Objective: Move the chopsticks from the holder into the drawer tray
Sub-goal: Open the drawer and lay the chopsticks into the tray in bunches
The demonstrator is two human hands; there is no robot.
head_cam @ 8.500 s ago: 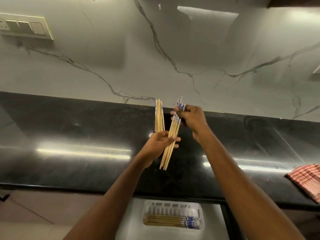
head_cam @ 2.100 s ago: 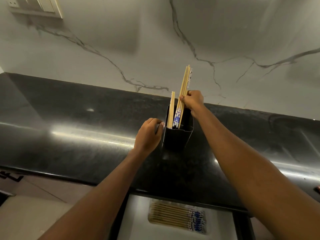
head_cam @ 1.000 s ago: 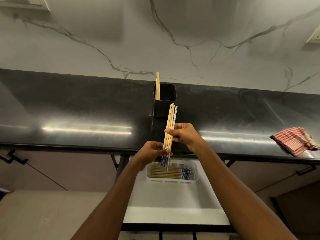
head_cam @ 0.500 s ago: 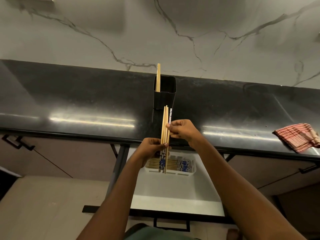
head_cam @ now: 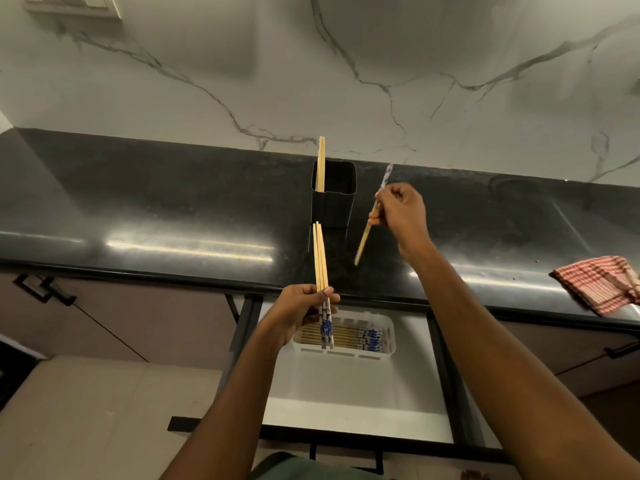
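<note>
Left hand (head_cam: 301,310) grips a bundle of chopsticks (head_cam: 320,258) upright, with its fingers (head_cam: 327,292) curled round it just above the blue-patterned ends. Plain tips point up and the patterned ends hang below the fingers, over the tray. Right hand (head_cam: 401,213) is up and to the right of the left one, its fingers (head_cam: 375,216) closed in a pinch on a single chopstick (head_cam: 363,240). That stick is tilted and its top end is blurred, probably the patterned end.

The hands are apart. The black holder (head_cam: 334,202) stands upright on the surface beyond the left fingers and just left of the right fingers. A few holder chopsticks (head_cam: 321,164) lean at its left wall, sticking out above the rim.

Directly below the left fingers, a white tray (head_cam: 388,348) sits in the open drawer (head_cam: 346,393). The tray chopsticks (head_cam: 346,336) lie side by side, patterned ends to the right.

Surface (head_cam: 173,202) is long, dark polished stone with streaks of reflected light. A red-checked cloth (head_cam: 599,282) lies crumpled far right of the right fingers, near the front edge.

Behind the surface is a white marble wall (head_cam: 346,81) with grey veins, and a switch plate (head_cam: 72,5) sits at upper left. Under the surface are pale cabinet fronts (head_cam: 156,323) with a black handle (head_cam: 45,289) well left of the left fingers. Beige floor (head_cam: 104,410) lies below.
</note>
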